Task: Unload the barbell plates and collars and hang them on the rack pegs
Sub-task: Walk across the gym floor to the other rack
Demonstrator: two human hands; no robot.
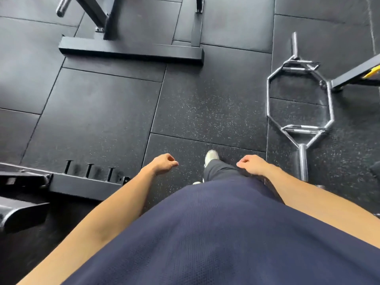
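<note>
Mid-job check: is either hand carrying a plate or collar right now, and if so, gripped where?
Nothing is held. The left hand and right hand both hang loosely curled over the floor, empty.

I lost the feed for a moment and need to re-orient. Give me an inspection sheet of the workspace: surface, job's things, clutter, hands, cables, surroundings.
Surface: black rubber floor tiles, speckled in the middle, seams visible.
Job's things: chrome hex bar lies on the floor at right, no plates or collars seen on its visible sleeves. No loose plates or collars in view.
Clutter: nothing seen.
Hands: left hand and right hand hang loosely curled, holding nothing.
Cables: nothing seen.
Surroundings: black rack base ahead with a peg at top left; black slotted frame at lower left; another black frame with yellow part at right edge; one white shoe stepping forward.
</note>
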